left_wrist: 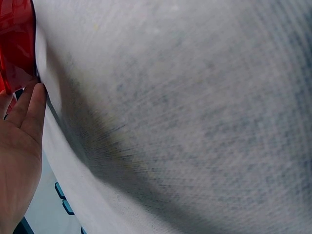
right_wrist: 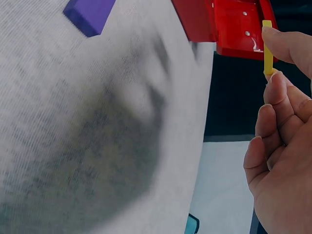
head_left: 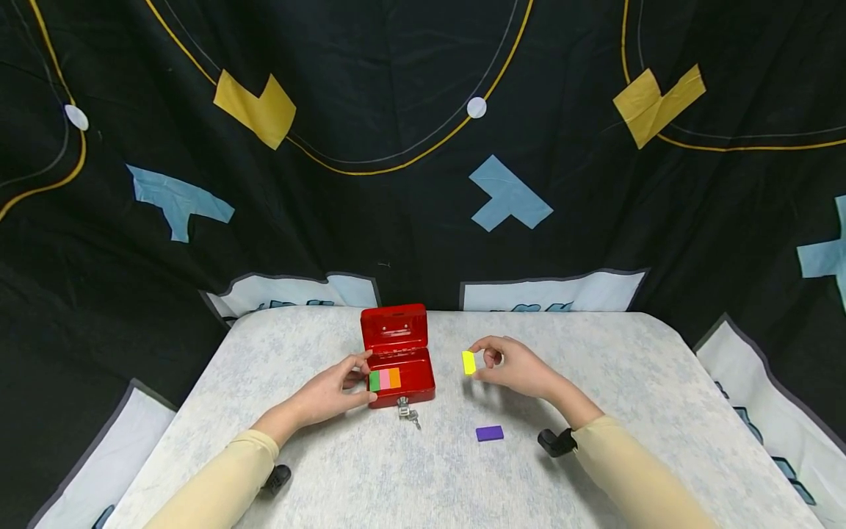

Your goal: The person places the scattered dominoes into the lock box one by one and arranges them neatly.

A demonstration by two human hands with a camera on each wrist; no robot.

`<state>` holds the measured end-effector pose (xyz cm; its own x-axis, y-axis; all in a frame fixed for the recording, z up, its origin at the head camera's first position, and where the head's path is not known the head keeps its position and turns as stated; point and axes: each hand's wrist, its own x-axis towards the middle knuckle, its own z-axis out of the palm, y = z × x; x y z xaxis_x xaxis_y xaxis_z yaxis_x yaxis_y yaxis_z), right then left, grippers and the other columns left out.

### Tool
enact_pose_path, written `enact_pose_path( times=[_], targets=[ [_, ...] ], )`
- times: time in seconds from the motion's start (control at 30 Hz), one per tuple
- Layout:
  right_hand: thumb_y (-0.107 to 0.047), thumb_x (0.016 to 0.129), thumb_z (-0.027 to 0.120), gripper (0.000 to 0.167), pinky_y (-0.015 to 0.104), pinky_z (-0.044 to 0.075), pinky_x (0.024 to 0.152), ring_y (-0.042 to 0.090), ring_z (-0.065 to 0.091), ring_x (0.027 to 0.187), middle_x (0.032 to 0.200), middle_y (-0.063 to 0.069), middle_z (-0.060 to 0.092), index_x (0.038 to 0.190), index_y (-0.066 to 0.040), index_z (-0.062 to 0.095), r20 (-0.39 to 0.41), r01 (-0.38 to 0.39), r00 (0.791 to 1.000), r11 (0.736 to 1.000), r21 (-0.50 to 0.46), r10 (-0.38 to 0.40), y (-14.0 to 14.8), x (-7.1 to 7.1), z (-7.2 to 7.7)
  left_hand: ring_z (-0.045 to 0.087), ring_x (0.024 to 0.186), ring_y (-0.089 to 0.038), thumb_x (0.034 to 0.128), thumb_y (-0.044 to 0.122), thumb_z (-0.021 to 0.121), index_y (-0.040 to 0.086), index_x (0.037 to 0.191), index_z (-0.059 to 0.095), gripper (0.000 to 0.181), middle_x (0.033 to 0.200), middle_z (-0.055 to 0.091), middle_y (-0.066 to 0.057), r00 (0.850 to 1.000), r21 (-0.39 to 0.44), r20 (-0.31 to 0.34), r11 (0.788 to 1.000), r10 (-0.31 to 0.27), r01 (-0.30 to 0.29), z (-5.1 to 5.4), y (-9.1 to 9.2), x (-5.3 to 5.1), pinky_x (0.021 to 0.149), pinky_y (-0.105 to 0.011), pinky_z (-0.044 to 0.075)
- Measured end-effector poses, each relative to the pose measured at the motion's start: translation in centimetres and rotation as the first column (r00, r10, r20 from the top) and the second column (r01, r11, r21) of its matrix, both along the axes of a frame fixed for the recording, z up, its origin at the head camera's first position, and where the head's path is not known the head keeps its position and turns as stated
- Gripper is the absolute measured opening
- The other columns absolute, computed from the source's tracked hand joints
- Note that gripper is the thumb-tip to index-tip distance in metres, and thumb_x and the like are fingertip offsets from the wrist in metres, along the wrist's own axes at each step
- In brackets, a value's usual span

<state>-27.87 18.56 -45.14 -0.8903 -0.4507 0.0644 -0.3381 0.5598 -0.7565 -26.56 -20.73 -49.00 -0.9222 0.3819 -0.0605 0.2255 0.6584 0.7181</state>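
Note:
A red metal cash box [head_left: 419, 380] stands with its lid [head_left: 394, 325] raised. Inside, at its left end, lie green [head_left: 374, 380], pink [head_left: 385, 379] and orange [head_left: 395, 378] blocks side by side. My left hand [head_left: 330, 388] rests against the box's left end, thumb near the front corner and index finger at the rim farther back. In the left wrist view, straight fingers [left_wrist: 33, 109] touch the red side. Right of the box, above the table, my right hand [head_left: 515, 367] pinches a thin yellow block [right_wrist: 268, 48] between thumb and fingertips. A purple block [head_left: 490, 433] lies below it on the table.
A lock with keys [head_left: 408, 414] hangs at the box's front. The table [head_left: 396, 485] has a pale mottled cover. Behind it hangs a black cloth [head_left: 396, 242] with coloured shapes. A dark wrist device [head_left: 557, 442] sits at the right sleeve, another [head_left: 277, 479] at the left.

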Motion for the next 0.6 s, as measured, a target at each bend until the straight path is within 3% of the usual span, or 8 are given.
enact_pose_path(
  times=[0.6],
  targets=[
    [-0.021,0.088,0.079,0.034,0.037,0.046,0.079,0.023,0.054,0.092,0.085,-0.003,0.056,0.12,-0.016,0.065,-0.029,-0.04,0.999,0.999,0.035,0.041,-2.3,-0.8,0.4,0.059,0.126,-0.021,0.0864,0.051,0.079,0.024,0.113,0.054,0.045,0.163,0.036,0.006,1.0,-0.015,0.003,1.0,0.008,-0.008,-0.3,0.0,-0.3,0.107,-0.046,0.047]
  ],
)
